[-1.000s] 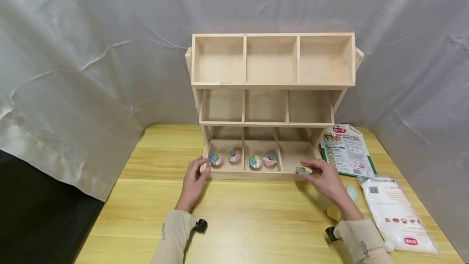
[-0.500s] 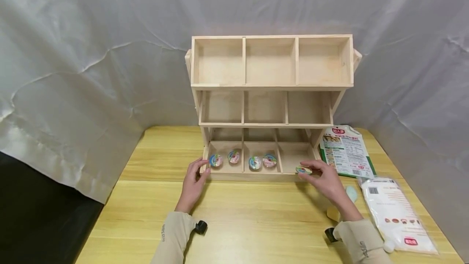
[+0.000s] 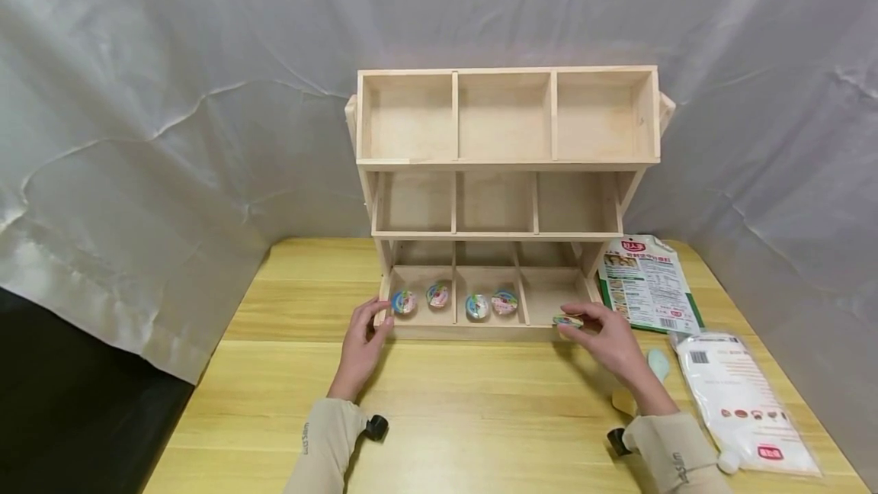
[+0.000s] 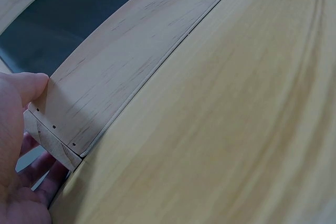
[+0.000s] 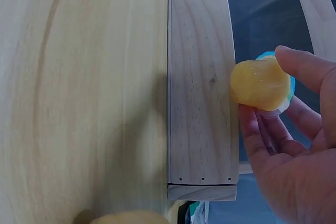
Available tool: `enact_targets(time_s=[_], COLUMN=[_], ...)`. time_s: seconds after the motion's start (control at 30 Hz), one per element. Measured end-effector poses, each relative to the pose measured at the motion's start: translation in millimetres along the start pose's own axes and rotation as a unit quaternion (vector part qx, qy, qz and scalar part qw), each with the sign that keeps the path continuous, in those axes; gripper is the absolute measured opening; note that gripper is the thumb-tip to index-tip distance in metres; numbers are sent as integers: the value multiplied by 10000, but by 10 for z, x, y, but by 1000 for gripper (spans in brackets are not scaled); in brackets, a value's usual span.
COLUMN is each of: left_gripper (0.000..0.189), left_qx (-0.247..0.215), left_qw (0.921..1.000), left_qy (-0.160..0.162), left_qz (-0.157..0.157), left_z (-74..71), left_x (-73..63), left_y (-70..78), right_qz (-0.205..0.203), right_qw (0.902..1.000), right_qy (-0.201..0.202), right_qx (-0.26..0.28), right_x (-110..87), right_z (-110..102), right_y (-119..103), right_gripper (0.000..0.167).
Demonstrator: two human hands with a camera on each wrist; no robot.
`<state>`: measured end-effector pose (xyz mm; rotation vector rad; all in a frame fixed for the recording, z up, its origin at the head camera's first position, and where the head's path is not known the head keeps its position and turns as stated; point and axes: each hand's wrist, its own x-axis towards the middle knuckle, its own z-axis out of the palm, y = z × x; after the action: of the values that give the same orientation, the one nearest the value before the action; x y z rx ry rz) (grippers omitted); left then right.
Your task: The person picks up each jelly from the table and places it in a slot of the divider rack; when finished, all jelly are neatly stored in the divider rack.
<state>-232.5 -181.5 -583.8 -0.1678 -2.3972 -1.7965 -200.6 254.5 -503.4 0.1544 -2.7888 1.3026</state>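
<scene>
A three-tier wooden shelf rack (image 3: 507, 164) stands on the table. My left hand (image 3: 362, 341) grips the front left corner of its bottom tier; in the left wrist view the thumb (image 4: 35, 85) lies at the panel's top edge, fingers round the side. Over the bottom tier's right compartment, near the front edge, my right hand (image 3: 610, 335) pinches a small jelly cup (image 5: 260, 85) with yellow contents and a printed lid. Two jelly cups, one of them pink (image 3: 437, 295), lie in the left compartment. Two more, including a whitish one (image 3: 477, 306), lie in the middle compartment.
Right of the rack lies a white and green printed packet (image 3: 648, 280). Nearer is a clear bag of white contents (image 3: 744, 399). A pale green rounded item (image 3: 658, 363) and a yellow one (image 3: 623, 400) sit beside my right forearm. Grey cloth (image 3: 171, 136) hangs behind.
The jelly cup in my right hand has tilted slightly, so its lid shows narrower in the head view. Both hands stay in place; the head view has shifted a little.
</scene>
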Motion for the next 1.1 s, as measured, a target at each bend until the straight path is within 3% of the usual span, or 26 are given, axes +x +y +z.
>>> enact_targets(time_s=[1.1], left_gripper=[38], left_qx=[7], left_qw=[10000], left_qy=[28], left_qz=[5], left_z=[3], left_x=[-14], left_y=[12], right_qz=[22], right_qw=[9993], right_qy=[366], right_qx=[-61], right_x=[13], right_z=[135], right_y=[117], right_gripper=[40])
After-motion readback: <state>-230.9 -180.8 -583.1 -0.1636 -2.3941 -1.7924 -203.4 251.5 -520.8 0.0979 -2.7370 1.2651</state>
